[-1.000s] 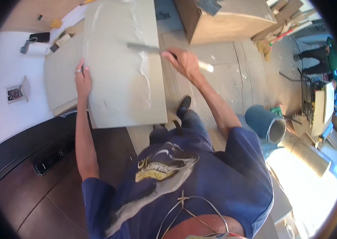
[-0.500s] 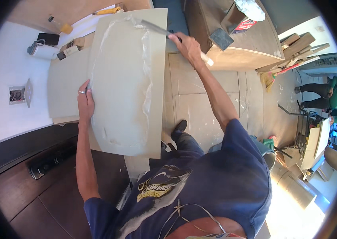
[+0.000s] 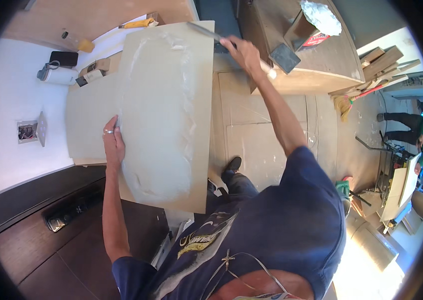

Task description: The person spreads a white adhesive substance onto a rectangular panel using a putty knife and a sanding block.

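A large pale board [image 3: 161,115] lies before me, its surface carrying a band of whitish, glossy glue-like paste [image 3: 189,100] that runs as a loop inside the edges. My left hand [image 3: 114,144] grips the board's left edge, thumb on top and fingers partly hidden. At the far right corner, my right hand [image 3: 244,54] is closed around a long, narrow-bladed spreading knife [image 3: 204,31] with a pale handle end. The blade crosses the far edge of the board, and whether it touches the surface is hard to tell.
Another pale board [image 3: 91,115] lies under the left side. Back left stand a white flask [image 3: 61,76], a black box [image 3: 64,59] and a yellow-handled tool [image 3: 139,23]. Right, a wooden cabinet [image 3: 311,75] bears a dark block [image 3: 285,58] and a foil-topped container [image 3: 316,25]. Another person [image 3: 404,125] is far right.
The knife blade has moved off the paste toward the board's far right corner, with my right hand going right. My left hand keeps its grip, and the whole view has shifted slightly.
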